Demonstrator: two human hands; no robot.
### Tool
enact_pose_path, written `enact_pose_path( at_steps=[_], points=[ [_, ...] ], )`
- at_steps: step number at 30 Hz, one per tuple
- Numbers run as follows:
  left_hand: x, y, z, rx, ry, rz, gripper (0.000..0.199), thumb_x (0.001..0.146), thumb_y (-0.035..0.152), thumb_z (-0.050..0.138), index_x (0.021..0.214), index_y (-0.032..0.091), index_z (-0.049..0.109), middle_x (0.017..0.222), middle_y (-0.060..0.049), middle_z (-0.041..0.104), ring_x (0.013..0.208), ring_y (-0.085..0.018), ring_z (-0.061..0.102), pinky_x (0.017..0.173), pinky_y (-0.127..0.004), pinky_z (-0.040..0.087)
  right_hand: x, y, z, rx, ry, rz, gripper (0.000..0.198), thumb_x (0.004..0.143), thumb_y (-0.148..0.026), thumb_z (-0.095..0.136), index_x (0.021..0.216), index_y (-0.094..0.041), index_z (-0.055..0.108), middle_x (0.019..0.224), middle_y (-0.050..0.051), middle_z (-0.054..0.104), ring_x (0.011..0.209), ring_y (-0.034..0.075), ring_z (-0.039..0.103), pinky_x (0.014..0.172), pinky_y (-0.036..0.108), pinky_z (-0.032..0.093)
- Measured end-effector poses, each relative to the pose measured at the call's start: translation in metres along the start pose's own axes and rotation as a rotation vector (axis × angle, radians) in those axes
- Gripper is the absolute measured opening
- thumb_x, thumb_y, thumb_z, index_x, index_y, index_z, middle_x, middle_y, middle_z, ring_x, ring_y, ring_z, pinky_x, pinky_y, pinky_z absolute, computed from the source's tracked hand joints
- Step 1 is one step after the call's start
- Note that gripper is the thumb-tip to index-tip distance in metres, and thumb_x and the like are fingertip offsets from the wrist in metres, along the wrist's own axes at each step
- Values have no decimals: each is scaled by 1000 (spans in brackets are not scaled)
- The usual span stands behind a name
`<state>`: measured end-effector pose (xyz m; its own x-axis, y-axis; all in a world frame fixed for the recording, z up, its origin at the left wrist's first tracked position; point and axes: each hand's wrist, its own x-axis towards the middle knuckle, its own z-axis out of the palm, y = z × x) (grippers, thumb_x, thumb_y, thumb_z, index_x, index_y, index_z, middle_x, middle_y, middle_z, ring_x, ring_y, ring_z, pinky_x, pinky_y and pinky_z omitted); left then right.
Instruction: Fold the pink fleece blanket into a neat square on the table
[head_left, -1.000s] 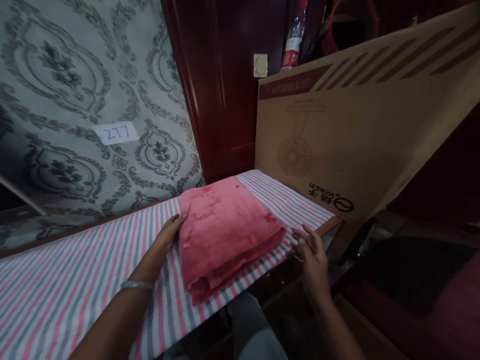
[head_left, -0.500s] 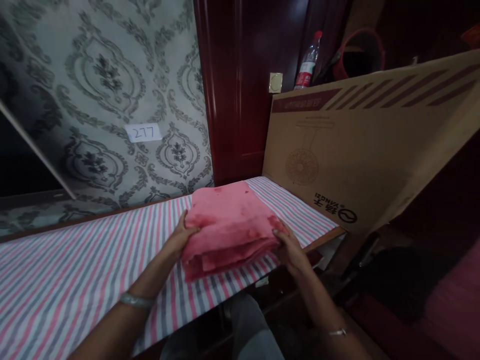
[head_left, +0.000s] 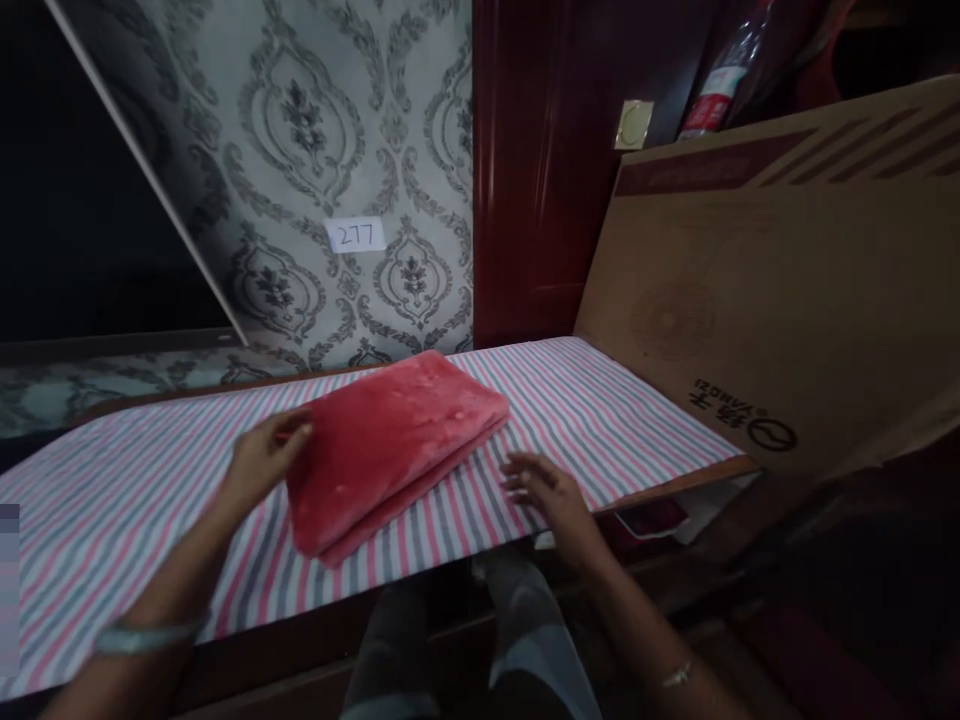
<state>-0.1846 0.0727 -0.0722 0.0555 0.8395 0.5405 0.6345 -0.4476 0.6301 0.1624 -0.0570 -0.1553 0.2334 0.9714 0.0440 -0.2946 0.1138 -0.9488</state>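
Note:
A folded red plush cloth [head_left: 397, 425] lies at a slant on a striped pink, grey and white sheet [head_left: 525, 385]. At its left corner is my left hand [head_left: 262, 460], thumb and fingers curled closed on the edge, with a bit of red showing between them. My right hand [head_left: 551, 495] hovers just right of the cloth, apart from it. Its fingers are loosely bent and spread, holding nothing.
A large cardboard box [head_left: 697, 290] stands on the right, with a plastic bottle [head_left: 716, 95] above its edge. Behind are a patterned wall with a paper label [head_left: 356, 235] and a dark red door panel [head_left: 532, 200]. A dark screen [head_left: 90, 220] fills the upper left.
The cloth has turned at an angle and now shows a deeper red, smooth face. My right hand has let go of it. The view has shifted to the left.

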Motion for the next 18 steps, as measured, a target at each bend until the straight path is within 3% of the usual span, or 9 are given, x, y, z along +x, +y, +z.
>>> enact_pose_path(
  at_steps=[2,5,8,11,13,16,18],
  points=[
    [-35,-9,4,105,-4,21,47,81,58,55,105,20,70,109,-12,72,100,-32,66,90,-46,52,26,-11,-9,-51,78,-15,51,71,-46,74,115,-23,61,102,7,71,77,19,69,67,32,55],
    [-90,-13,15,181,97,52,52,87,57,47,116,17,64,124,-16,64,118,-34,58,103,-52,45,62,-21,-10,-140,101,39,63,76,-42,69,132,-26,47,95,4,70,65,17,68,58,29,54],
    [-124,-8,22,208,136,108,54,89,54,49,129,18,56,135,-17,55,129,-34,49,108,-53,40,96,-25,2,-231,76,125,54,82,-42,63,131,-25,46,79,1,68,53,16,65,51,27,51],
    [-132,-3,23,268,36,230,53,87,49,57,132,22,55,140,-16,51,128,-35,49,105,-52,43,124,-30,18,-304,42,118,31,80,-38,63,104,-19,58,65,0,63,48,16,60,47,27,49],
    [-129,-2,25,315,1,292,43,90,41,53,129,23,58,135,-16,55,120,-34,54,100,-52,47,140,-34,23,-305,58,38,20,76,-33,63,90,-19,59,63,-1,61,51,15,58,50,26,49],
    [-129,-3,34,355,19,334,34,92,31,48,122,23,62,127,-15,61,113,-33,58,95,-50,50,152,-34,21,-343,167,-107,16,72,-29,60,86,-20,60,67,-3,60,60,13,56,56,23,48],
    [-134,-6,41,358,4,354,32,92,26,48,120,22,63,126,-16,61,112,-33,58,95,-50,50,153,-26,13,-397,232,-125,16,69,-30,61,81,-19,61,63,-4,57,61,13,54,55,22,45]
  ],
)
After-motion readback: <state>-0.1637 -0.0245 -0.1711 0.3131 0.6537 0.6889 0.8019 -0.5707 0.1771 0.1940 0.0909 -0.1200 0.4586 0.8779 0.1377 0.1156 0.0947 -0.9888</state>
